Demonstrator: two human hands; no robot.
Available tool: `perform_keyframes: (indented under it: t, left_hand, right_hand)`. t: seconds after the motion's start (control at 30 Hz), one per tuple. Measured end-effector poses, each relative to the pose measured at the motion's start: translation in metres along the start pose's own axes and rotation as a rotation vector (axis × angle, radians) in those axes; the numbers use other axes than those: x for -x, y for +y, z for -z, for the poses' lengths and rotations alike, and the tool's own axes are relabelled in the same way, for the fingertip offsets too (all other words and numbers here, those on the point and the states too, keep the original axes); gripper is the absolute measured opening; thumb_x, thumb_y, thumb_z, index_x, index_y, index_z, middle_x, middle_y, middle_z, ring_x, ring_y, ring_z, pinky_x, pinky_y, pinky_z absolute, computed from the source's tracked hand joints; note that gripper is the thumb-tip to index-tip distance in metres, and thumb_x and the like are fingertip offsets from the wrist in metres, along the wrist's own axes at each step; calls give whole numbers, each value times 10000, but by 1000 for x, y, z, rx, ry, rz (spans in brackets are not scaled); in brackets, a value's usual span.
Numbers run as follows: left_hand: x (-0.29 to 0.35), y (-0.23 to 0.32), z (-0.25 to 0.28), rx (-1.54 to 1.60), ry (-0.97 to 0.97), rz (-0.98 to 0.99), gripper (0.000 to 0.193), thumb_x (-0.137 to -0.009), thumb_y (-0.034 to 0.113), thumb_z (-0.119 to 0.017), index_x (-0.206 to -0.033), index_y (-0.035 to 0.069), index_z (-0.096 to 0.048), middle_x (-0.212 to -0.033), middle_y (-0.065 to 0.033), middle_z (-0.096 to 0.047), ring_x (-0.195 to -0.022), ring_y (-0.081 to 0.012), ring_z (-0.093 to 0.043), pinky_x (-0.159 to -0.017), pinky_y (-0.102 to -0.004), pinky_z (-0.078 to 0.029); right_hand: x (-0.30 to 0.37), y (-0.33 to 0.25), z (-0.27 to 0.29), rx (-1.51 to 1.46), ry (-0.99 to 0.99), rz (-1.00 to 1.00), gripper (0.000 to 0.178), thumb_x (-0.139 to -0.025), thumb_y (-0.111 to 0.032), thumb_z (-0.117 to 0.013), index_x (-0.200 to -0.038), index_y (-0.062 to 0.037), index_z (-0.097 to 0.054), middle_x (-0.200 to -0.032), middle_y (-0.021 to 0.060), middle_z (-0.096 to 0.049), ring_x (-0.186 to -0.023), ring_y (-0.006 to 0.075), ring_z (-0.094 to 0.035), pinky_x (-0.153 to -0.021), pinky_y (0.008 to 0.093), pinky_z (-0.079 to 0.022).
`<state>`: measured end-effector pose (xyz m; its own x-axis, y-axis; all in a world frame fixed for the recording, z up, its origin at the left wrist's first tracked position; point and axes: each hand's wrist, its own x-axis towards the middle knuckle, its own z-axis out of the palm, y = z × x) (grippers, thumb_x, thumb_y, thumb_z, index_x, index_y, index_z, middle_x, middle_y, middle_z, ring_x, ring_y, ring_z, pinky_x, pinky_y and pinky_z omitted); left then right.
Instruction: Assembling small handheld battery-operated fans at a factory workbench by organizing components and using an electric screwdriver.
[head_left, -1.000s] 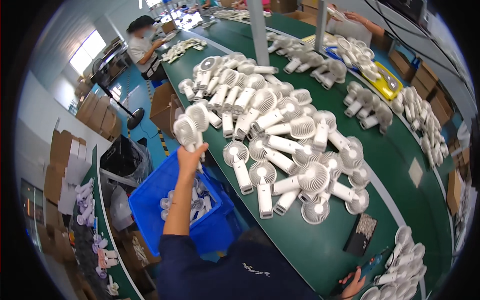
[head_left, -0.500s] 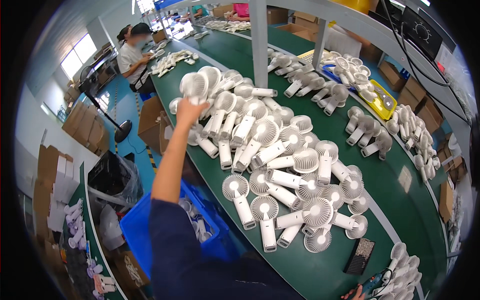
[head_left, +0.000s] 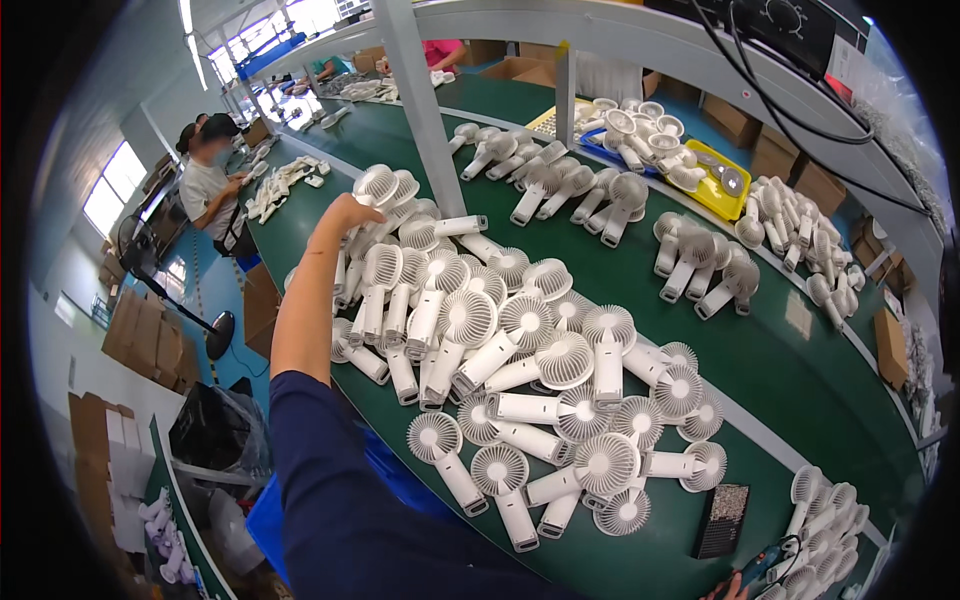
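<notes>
My left arm reaches to the far left end of a large pile of white handheld fans (head_left: 520, 330). My left hand (head_left: 350, 213) is closed at a white handheld fan (head_left: 375, 184), whose round grille shows just beyond the fingers; the handle is hidden. At the lower edge my right hand (head_left: 732, 590), only partly in view, grips a teal electric screwdriver (head_left: 764, 560) with a dark cord. Close by lies a black tray (head_left: 716, 540) with small metal screws at its far end. More white fans (head_left: 825, 530) lie just right of the screwdriver.
A grey post (head_left: 420, 110) rises beyond the pile under an overhead shelf. Across the green table (head_left: 640, 275) lie groups of fans and a yellow tray (head_left: 715, 185). A blue bin (head_left: 265, 525) stands below the left edge. A co-worker (head_left: 212, 185) works at the far left.
My view has turned, so the scene sits further left and lower. The fan at my left hand, blurred and raised before, now sits lower at the pile's far end. My right hand still holds the screwdriver.
</notes>
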<state>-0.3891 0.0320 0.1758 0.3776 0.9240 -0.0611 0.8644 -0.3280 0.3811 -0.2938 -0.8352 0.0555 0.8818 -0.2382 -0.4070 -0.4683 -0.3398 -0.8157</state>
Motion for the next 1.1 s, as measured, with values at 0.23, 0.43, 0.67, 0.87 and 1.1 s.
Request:
perform_keyframes:
  t: [0.23,0.43,0.67,0.87,1.1]
  left_hand:
    - [-28,-57,-27,-52,-102,-140,607,-557,403,-805,-947,-37,-658,-926,-161,-660,-818,-256,-634,-741,-359,-469]
    - [24,-43,-28,5,-41,-268,532,-606,346,-786,-961,-28,-656,-913,-164,-660,-831,-260,-631,-760,-370,-471]
    - [45,-77,-49,181,656,-511,404,-730,218,-700,-1026,-25,-574,-973,-221,-617,-917,-356,-586,-794,-397,-448]
    - [131,-43,-84,101,313,-333,493,-711,212,-697,-1109,-1,-499,-990,-229,-611,-956,-400,-574,-792,-428,-452]
    - [93,-26,-75,115,-54,-502,626,-700,367,-691,-1191,17,-520,-1089,-228,-584,-1037,-362,-551,-914,-394,-417]
  right_hand:
    - [-6,6,-2,27,2,-22,291,-892,-313,-550,-915,-25,-510,-710,33,-488,-587,142,-432,-511,297,-367]
    - [-12,12,-1,-71,54,-33,291,-894,-310,-553,-887,-22,-515,-706,39,-506,-588,141,-450,-500,286,-368]
    - [-8,-1,-13,-31,32,-24,288,-893,-306,-550,-895,-19,-526,-716,43,-519,-576,141,-446,-500,293,-380]
    - [-1,2,-8,32,56,20,341,-897,-340,-539,-913,-1,-569,-725,47,-543,-593,149,-480,-529,293,-429]
    - [-38,41,10,-147,-44,71,307,-911,-334,-514,-943,-30,-539,-617,34,-475,-463,119,-422,-410,268,-388]
